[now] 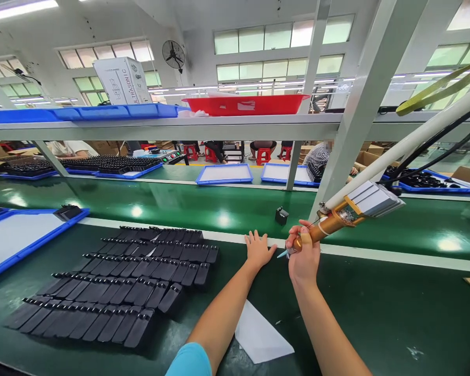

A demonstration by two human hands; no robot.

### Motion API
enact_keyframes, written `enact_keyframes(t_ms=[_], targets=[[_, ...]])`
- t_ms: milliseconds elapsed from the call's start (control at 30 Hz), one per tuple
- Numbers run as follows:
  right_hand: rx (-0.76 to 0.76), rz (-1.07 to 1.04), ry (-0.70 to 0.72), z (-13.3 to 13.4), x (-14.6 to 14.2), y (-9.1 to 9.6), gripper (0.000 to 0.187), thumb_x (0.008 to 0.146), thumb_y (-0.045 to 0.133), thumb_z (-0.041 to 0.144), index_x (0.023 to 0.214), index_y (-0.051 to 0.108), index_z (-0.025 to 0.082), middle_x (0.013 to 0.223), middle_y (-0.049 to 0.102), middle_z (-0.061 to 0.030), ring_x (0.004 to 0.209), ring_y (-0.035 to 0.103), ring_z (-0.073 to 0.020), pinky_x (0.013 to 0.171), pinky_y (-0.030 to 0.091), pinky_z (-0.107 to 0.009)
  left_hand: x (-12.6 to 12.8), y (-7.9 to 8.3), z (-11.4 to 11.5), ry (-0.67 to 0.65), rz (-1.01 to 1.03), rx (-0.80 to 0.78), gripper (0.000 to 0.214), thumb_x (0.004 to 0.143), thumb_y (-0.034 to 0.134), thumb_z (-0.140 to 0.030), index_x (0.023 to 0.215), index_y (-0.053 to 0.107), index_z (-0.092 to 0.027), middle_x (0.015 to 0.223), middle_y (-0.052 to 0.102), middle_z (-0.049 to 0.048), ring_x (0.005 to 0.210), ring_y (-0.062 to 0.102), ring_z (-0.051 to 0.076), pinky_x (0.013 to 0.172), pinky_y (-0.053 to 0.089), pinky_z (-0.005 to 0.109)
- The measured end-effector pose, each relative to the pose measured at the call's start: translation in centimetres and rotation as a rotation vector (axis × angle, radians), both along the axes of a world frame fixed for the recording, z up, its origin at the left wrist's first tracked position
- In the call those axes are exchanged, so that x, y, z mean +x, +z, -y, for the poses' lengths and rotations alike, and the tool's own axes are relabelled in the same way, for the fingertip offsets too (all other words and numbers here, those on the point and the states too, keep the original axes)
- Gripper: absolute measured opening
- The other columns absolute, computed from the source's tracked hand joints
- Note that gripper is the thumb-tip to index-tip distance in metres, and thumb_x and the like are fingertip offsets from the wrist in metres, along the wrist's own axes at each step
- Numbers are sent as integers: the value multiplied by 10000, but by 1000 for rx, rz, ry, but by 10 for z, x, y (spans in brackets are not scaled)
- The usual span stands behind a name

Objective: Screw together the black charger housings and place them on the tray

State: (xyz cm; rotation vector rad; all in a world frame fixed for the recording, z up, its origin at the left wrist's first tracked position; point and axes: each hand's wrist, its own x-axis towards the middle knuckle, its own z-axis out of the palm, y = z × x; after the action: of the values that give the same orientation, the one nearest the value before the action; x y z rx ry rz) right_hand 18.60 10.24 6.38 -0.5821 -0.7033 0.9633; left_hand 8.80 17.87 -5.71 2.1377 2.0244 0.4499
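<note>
My left hand [259, 249] rests with its fingers spread at the inner edge of the green bench, against the white strip. It holds nothing. The fingers of my right hand [304, 256] are wrapped around the lower end of a gold cylindrical tool [329, 224], whose kind I cannot tell. A light-blue pointed tip [282, 254] shows just left of that hand. Beyond both hands, a small black box-shaped part [281, 215] sits on the green belt [172, 196]. Rows of flat black pieces [117, 287] cover the bench to the left. Between my forearms lies a white sheet [262, 334].
The tool hangs from a white slanted arm [419, 130] with black cables, beside a grey post [370, 89]. A blue-rimmed tray [19, 243] stands at far left. Overhead, a shelf [258, 126] carries a red tray [246, 106]. Other people sit beyond the belt.
</note>
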Motion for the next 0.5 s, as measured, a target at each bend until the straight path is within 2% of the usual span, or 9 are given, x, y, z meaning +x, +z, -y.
enact_keyframes(t_ms=[367, 500], targets=[[-10, -2, 9, 0, 0, 0, 271, 794, 645, 411, 956, 545, 218, 735, 548, 43, 480, 449, -47, 476, 364, -196, 0, 3, 2, 7, 25, 6, 709, 866, 395, -646, 1380, 492, -167, 1508, 353, 196, 1420, 203, 442, 1135, 114, 598], [-13, 11, -9, -1, 0, -1, 283, 786, 645, 418, 955, 543, 215, 732, 547, 41, 480, 445, -52, 468, 357, -200, 0, 5, 2, 26, 59, -7, 691, 849, 448, -634, 1361, 508, -173, 1509, 353, 194, 1421, 203, 436, 1138, 119, 576]])
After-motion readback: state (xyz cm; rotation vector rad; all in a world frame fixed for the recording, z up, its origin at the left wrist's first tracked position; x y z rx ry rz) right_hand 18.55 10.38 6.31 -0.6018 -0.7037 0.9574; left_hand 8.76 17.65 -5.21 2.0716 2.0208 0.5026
